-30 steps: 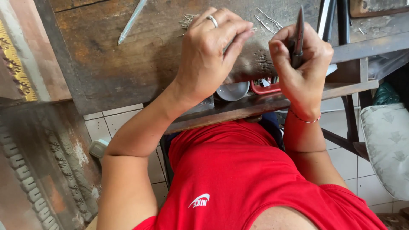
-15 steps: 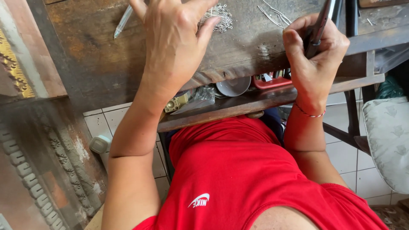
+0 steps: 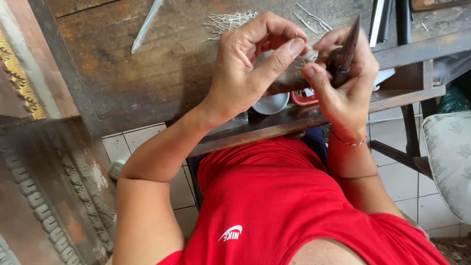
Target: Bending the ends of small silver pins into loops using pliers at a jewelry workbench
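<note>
We see the left hand [image 3: 250, 64] pinching a thin metal pin [image 3: 296, 35] between thumb and forefinger; the right hand [image 3: 343, 83] is closed around dark pliers [image 3: 347, 49], just beside it; both are above the wooden workbench [image 3: 147, 83], near a pile of pins [image 3: 228, 22].

Two hands meet above a worn wooden workbench [image 3: 147, 83], the left hand [image 3: 250, 64] and right hand [image 3: 343, 83] nearly touching, little gap between them. The right grips dark pliers [image 3: 347, 49]. Behind the left hand lies a heap of thin metal pins [image 3: 228, 22]; more loose pins [image 3: 309, 17] lie beyond the fingers. Open bench spreads leftward, broken only by a pale pen [image 3: 144, 24]. Dark upright bars [image 3: 387, 19] close off the right side. A carved wooden panel [image 3: 44, 196] walls the far left.
</note>
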